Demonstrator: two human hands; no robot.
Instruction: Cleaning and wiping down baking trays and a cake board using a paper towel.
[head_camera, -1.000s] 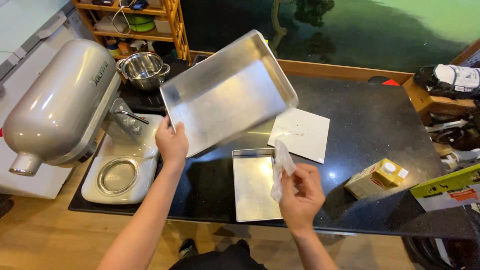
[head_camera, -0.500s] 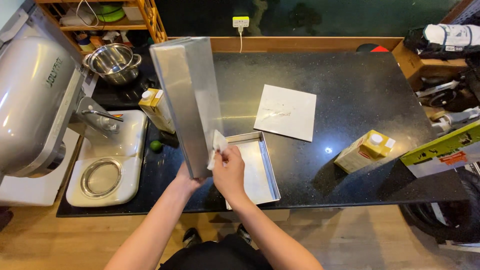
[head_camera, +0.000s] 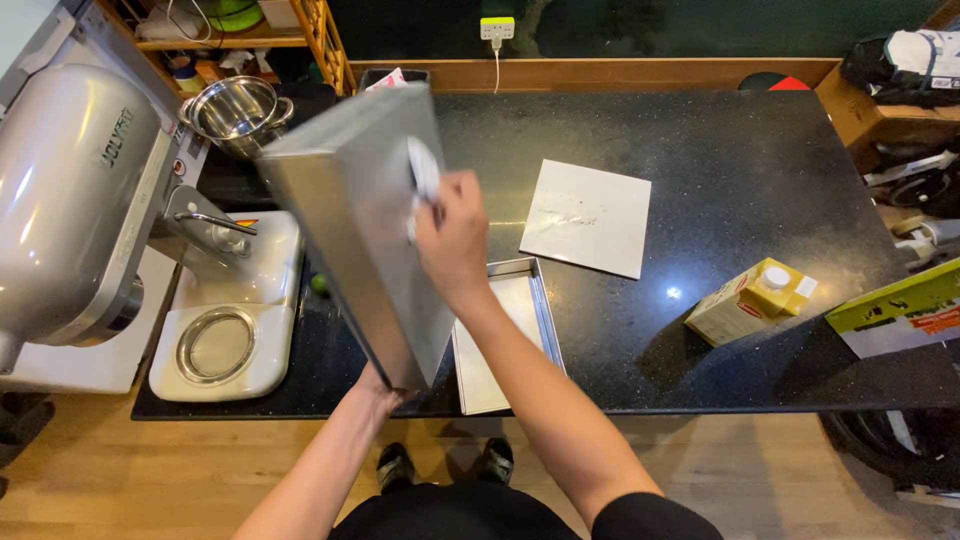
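Right hand (head_camera: 455, 240) has moved its pinched white paper (head_camera: 424, 172) up the tilted baking pan (head_camera: 365, 225), greasing it, while the left hand (head_camera: 385, 385) grips its lower edge.

Tilted metal baking pan (head_camera: 350, 210), white wipe (head_camera: 424, 170)

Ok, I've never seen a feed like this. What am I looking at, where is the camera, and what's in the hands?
There is no machine arm here: a person works bare-handed, and the one camera sits on their head, looking down. The left hand holds a metal tray tilted up on edge by its near end. The right hand presses a white wipe against the tray's inside. Below, on the black counter, lie a second tray, a white sheet and a yellow carton. At the left stand a mixer and a steel bowl.
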